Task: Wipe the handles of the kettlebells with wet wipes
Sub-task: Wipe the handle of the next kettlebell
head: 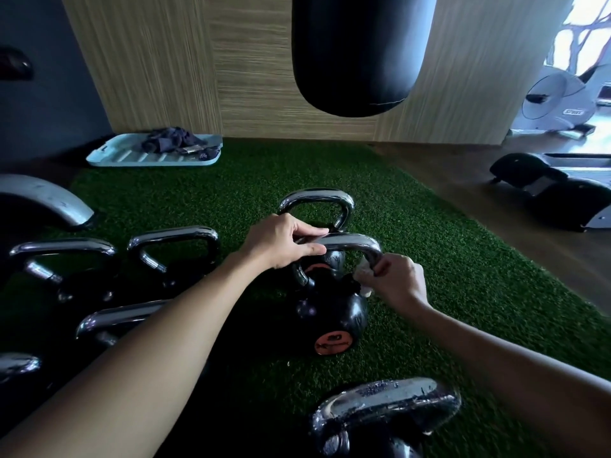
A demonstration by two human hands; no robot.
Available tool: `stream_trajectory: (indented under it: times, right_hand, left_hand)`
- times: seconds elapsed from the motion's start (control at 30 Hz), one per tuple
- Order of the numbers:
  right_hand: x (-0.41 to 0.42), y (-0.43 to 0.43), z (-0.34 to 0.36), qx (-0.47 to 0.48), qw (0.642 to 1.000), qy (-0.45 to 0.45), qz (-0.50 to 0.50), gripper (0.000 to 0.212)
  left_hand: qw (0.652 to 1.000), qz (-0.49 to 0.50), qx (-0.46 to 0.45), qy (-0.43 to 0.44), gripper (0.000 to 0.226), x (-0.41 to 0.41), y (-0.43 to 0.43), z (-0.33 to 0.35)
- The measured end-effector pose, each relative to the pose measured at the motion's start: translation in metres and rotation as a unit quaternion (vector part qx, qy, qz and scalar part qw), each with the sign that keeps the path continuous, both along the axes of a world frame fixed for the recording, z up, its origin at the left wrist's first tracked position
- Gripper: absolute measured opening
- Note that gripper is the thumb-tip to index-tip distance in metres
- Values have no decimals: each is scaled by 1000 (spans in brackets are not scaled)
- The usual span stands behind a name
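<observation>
Kettlebell handle [350, 242] pinched by left hand [281, 241], right hand [393, 280] squeezing wet wipe [363, 272] on its bend; open turf [463, 276] right, wipe mostly hidden.

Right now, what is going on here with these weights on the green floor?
A person is cleaning one kettlebell that stands on the green turf. The left hand grips the top of its chrome handle, and the right hand holds a white wet wipe against the handle's right bend. Other kettlebells stand around it on the turf.
</observation>
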State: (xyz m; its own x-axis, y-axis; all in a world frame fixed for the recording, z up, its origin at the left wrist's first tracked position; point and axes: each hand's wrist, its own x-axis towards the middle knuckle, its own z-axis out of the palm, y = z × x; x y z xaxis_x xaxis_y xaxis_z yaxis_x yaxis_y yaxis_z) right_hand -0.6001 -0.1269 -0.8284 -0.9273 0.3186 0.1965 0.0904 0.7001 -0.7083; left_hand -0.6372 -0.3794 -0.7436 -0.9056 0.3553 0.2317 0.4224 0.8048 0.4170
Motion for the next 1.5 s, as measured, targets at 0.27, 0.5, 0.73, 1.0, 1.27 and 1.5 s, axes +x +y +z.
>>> stream_trajectory:
  times: [0.27, 0.5, 0.73, 1.0, 1.27, 1.5]
  right_hand:
    - [52, -9, 50, -79, 991, 76, 82, 31]
    - [63, -23, 72, -33, 972, 159, 167, 43]
    - [48, -36, 73, 11, 963, 161, 217, 48]
    - [3, 6, 77, 300, 932, 77, 190, 66]
    - [-27, 13, 58, 265, 949, 70, 158, 43]
    - [-52, 13, 77, 225, 961, 19, 163, 38]
  left_hand:
    - [993, 66, 96, 24, 43, 33, 18, 0]
    - [873, -8, 356, -333, 45, 63, 32, -8]
    - [842, -8, 427, -330, 50, 60, 28, -29]
    - [940, 58, 317, -115, 40, 63, -8, -43]
    - [896, 57, 434, -79, 25, 54, -2, -45]
    - [943, 10, 310, 124, 39, 40, 19, -30]
